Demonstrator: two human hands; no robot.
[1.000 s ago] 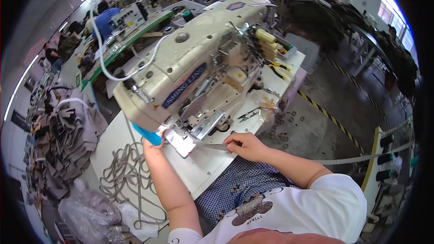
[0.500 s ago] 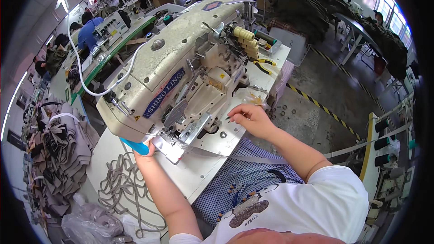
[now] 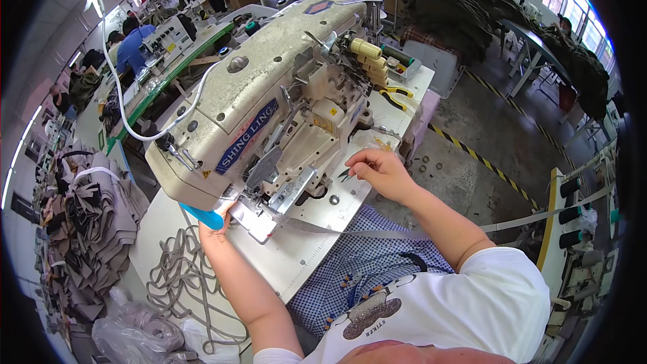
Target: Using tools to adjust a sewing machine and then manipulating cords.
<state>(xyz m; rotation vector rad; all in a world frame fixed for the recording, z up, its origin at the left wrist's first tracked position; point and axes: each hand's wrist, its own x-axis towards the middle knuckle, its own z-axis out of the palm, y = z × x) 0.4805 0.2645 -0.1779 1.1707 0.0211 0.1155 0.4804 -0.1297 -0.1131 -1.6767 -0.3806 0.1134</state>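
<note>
- Head view, clock hours counted from the small lit metal plate [image 3: 251,221] at the front of the sewing machine [image 3: 236,98], whose pale body fills twelve o'clock!
- Left hand [image 3: 216,221] in at nine o'clock, tucked beside the blue flap [image 3: 201,216], fingers partly hidden under the machine's head; whether they pinch anything, I cannot tell.
- Over to two o'clock: the right hand [image 3: 381,170], fingers curled and bunched together, dark snips [image 3: 344,175] poking out by the fingertips; clasped or merely covered, no telling from up here.
- And the grey strip [image 3: 377,233]! Away from the machine beside the plate, past three o'clock, across the lap, under the right forearm and up by the dark thread cones [image 3: 570,238] far out right.
- More action at eight o'clock: a loose tangle of grey cord [image 3: 185,276] sprawled on the white tabletop [image 3: 290,253], a clear plastic bag [image 3: 125,330] farther out on the same line.
- Nine o'clock, well beyond the left hand, a heap of grey fabric [image 3: 111,212].
- Between one and two, yellow-handled pliers [image 3: 393,98] lie at the table's far end.
</note>
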